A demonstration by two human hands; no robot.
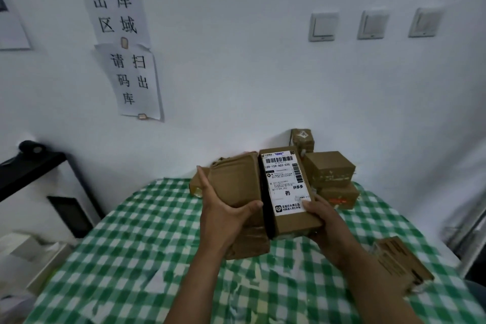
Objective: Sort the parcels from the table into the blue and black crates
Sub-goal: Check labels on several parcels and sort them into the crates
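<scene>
Both hands gripping cardboard: left hand (223, 216) on creased flat parcel (236, 181), right hand (323, 218) on labelled box (286, 192).

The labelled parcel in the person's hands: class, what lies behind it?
Behind the labelled parcel, two brown boxes sit stacked on the checked tablecloth, with a smaller taped box against the wall. Their left parts are covered.

Small print on labelled parcel (286, 187) too fine to read. Flat parcel (236, 187) partly covered by left hand (223, 216). Low parcel (402, 263) at right blurred. Desk (131, 258) cut off by bottom edge.
</scene>
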